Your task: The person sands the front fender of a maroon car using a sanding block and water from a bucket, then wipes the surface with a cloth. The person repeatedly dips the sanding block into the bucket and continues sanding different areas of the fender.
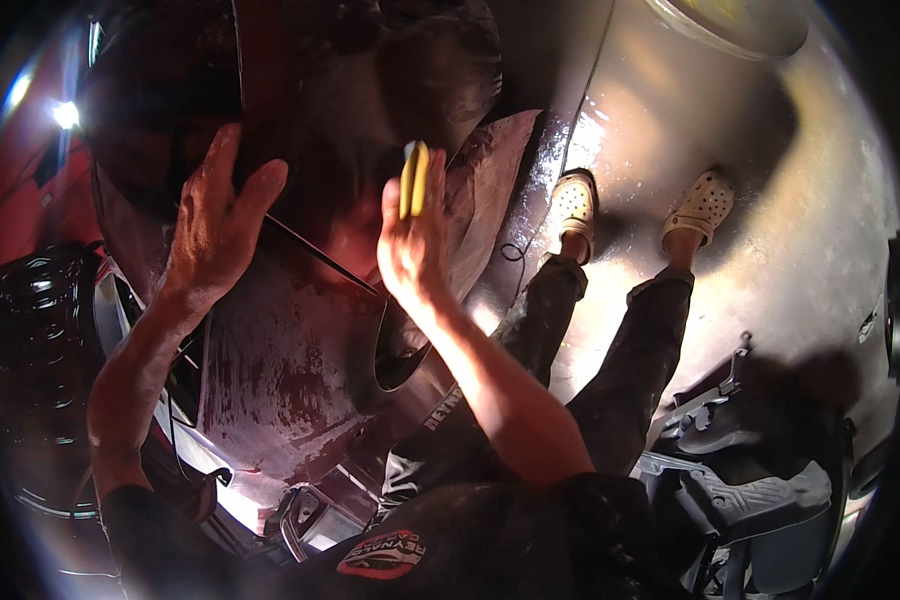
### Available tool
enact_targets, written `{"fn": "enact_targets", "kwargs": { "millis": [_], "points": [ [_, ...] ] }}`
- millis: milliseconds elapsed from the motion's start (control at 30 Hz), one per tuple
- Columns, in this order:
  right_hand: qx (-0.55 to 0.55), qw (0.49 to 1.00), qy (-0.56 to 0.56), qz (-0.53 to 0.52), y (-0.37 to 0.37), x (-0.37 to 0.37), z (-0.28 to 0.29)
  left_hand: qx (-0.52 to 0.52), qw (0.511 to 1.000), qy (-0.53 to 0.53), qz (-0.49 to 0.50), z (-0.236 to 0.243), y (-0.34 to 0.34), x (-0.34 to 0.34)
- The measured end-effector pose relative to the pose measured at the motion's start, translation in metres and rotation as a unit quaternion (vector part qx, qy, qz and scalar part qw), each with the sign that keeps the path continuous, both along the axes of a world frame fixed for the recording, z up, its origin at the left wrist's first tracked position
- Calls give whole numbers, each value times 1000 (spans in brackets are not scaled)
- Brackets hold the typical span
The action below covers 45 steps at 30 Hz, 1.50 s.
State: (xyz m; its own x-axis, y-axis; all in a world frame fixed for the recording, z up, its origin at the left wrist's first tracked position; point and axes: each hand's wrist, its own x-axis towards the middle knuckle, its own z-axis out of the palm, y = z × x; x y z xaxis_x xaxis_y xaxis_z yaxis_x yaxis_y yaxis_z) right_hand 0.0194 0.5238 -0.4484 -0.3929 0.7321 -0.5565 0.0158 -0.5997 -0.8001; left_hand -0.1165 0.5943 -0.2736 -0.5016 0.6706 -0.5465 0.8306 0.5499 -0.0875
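My left hand (pixel 213 225) is raised over the dark red car body, fingers stretched out and thumb apart, holding nothing. To its right, my right hand (pixel 413 235) grips a thin yellow pad (pixel 419 182) between thumb and fingers, its edge facing up. I cannot tell exactly what kind of pad it is. Below both hands lies a car body panel (pixel 280 370) with pale, scuffed patches on its dull red surface. A dark gap separates it from the panel (pixel 370 90) farther off. Whether either hand touches the car is unclear.
My feet in pale clogs (pixel 576 205) stand on a wet, shiny floor (pixel 750 310). A thin cable (pixel 513 252) loops beside them. A round-rimmed container (pixel 740 45) is at the far right. Dark plastic parts (pixel 750 490) lie at the near right. A bright lamp (pixel 65 115) shines at the left.
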Motion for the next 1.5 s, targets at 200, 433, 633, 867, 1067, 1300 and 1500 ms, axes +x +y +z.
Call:
{"fn": "enact_targets", "kwargs": {
  "millis": [200, 433, 633, 867, 1067, 1300, 1500],
  "points": [
    [-114, 993, 6, -19, 19, 4, -14, 25, 999, -46, -2, 1, 11, 17],
    [100, 992, -24, 72, -48, 30, 34, 44, 997, -15, -57, -1, -15, -5],
    [-160, 986, -1, 39, 19, 6, -55, 28, 998, -39, -43, -2, 4, 9],
    [51, 994, -93, 39, -29, 11, -27, 53, 978, 0, -200, 1, -29, -18],
    [34, 999, -5, 17, 29, 10, -103, 38, 981, 12, -190, 7, -29, -16],
    [75, 993, 78, 50, -57, 51, 58, -13, 933, 56, -356, 5, -36, -28],
    [-115, 993, 29, -1, 13, 4, -43, 30, 986, 32, -164, 4, -24, -12]
  ]
}}
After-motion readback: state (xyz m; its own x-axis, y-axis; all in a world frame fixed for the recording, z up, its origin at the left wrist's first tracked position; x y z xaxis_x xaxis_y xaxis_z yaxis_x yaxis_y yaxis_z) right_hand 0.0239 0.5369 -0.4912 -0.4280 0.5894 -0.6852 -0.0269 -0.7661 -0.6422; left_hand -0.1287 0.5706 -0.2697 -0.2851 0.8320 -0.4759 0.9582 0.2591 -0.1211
